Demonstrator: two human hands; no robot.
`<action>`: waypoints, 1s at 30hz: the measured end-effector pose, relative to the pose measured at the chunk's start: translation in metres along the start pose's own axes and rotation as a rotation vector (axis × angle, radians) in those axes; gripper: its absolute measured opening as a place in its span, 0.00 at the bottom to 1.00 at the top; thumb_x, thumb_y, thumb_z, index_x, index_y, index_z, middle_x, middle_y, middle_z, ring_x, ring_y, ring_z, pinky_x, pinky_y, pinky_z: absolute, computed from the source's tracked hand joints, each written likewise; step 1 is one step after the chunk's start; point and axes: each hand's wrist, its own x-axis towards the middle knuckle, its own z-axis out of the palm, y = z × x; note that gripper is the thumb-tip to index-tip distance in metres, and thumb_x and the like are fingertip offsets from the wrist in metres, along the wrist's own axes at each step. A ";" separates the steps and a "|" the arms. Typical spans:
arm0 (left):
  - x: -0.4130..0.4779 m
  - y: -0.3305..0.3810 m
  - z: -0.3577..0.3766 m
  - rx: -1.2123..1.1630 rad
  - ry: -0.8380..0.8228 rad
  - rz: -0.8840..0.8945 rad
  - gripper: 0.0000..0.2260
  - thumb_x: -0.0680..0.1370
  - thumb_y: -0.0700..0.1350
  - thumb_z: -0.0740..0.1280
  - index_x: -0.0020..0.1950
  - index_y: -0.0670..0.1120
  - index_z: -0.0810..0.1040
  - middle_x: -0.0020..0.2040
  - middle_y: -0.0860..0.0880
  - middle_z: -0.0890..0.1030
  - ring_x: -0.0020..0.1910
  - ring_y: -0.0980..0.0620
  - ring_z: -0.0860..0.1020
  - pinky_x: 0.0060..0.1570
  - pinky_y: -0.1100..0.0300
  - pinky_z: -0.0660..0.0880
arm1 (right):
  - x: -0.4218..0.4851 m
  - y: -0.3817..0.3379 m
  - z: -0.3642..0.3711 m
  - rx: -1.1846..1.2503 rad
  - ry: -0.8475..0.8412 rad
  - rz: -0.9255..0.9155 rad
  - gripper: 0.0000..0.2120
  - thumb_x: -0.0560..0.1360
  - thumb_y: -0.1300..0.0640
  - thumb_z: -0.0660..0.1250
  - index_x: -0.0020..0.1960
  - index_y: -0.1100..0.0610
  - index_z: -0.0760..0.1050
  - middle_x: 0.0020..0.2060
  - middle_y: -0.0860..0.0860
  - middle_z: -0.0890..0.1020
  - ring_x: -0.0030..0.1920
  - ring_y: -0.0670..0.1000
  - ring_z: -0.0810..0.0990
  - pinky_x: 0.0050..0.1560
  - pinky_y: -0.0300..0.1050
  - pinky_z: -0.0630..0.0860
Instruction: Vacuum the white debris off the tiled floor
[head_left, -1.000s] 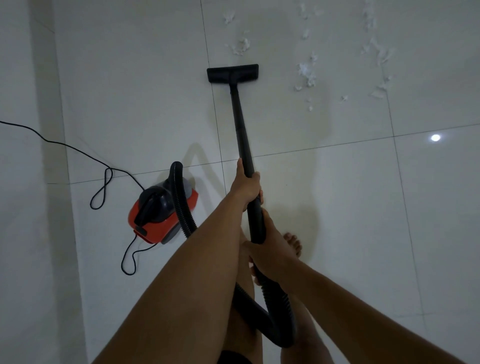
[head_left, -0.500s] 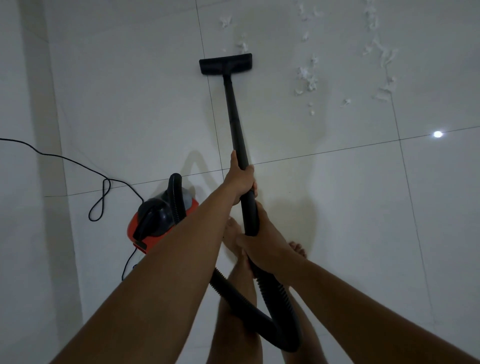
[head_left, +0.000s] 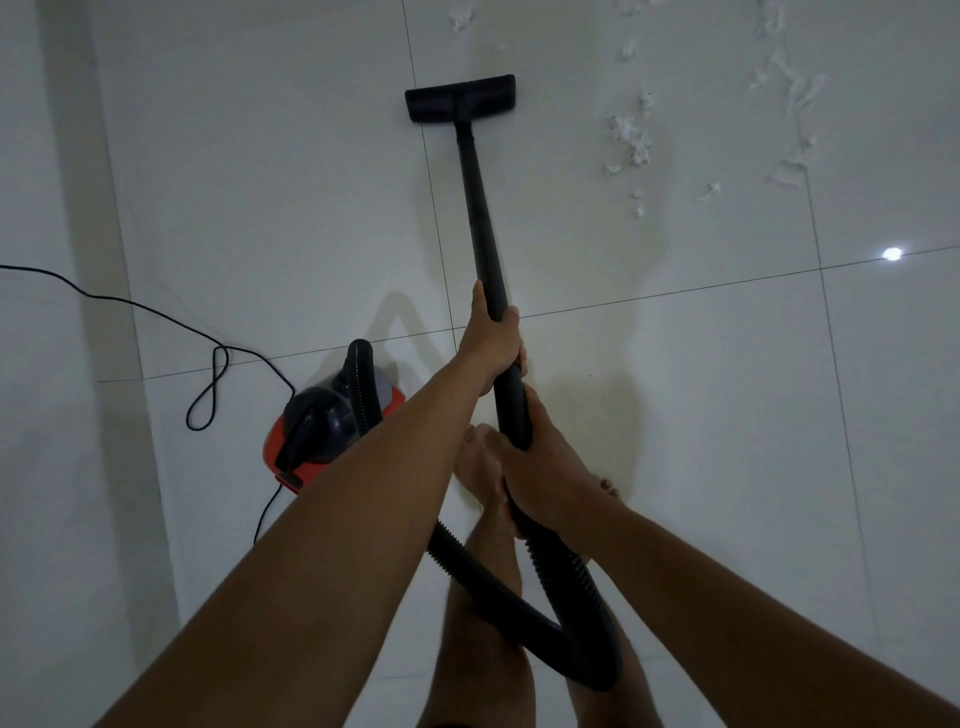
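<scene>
A black vacuum wand (head_left: 480, 208) runs from my hands to its flat floor head (head_left: 460, 97), which lies on the white tiles at the top centre. My left hand (head_left: 491, 343) grips the wand higher up. My right hand (head_left: 540, 467) grips its lower end, where the ribbed hose (head_left: 566, 613) begins. White debris (head_left: 631, 140) lies scattered right of the head, with more scraps (head_left: 795, 98) at the far right and a small bit (head_left: 460, 21) beyond the head.
The red and black vacuum canister (head_left: 327, 431) sits on the floor at my left, its hose looping under my arms. A thin black power cord (head_left: 208, 374) trails left across the tiles. My bare feet (head_left: 478, 467) stand below the hands.
The floor head went forward over the clump of debris in front of it, and that clump is gone; the head has since come back slightly. Both hands kept their grip on the wand.
</scene>
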 end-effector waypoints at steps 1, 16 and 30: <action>-0.002 -0.001 0.001 -0.002 0.000 -0.001 0.31 0.86 0.46 0.58 0.83 0.63 0.45 0.28 0.49 0.73 0.26 0.53 0.73 0.36 0.55 0.76 | -0.002 0.001 0.000 0.010 0.007 0.005 0.27 0.84 0.50 0.64 0.79 0.41 0.58 0.35 0.52 0.77 0.24 0.45 0.74 0.23 0.37 0.74; -0.020 -0.010 0.007 0.006 -0.006 -0.015 0.30 0.87 0.47 0.57 0.83 0.63 0.43 0.33 0.46 0.74 0.26 0.53 0.74 0.33 0.56 0.77 | -0.024 0.011 0.006 -0.004 0.048 0.018 0.24 0.86 0.48 0.59 0.79 0.39 0.57 0.38 0.53 0.78 0.27 0.48 0.76 0.24 0.38 0.75; -0.035 -0.005 0.010 0.015 -0.017 -0.054 0.31 0.87 0.47 0.56 0.84 0.61 0.42 0.34 0.45 0.75 0.28 0.52 0.74 0.35 0.54 0.77 | -0.039 0.004 0.004 -0.044 0.064 0.025 0.23 0.86 0.48 0.59 0.79 0.41 0.58 0.36 0.52 0.77 0.26 0.47 0.75 0.24 0.37 0.75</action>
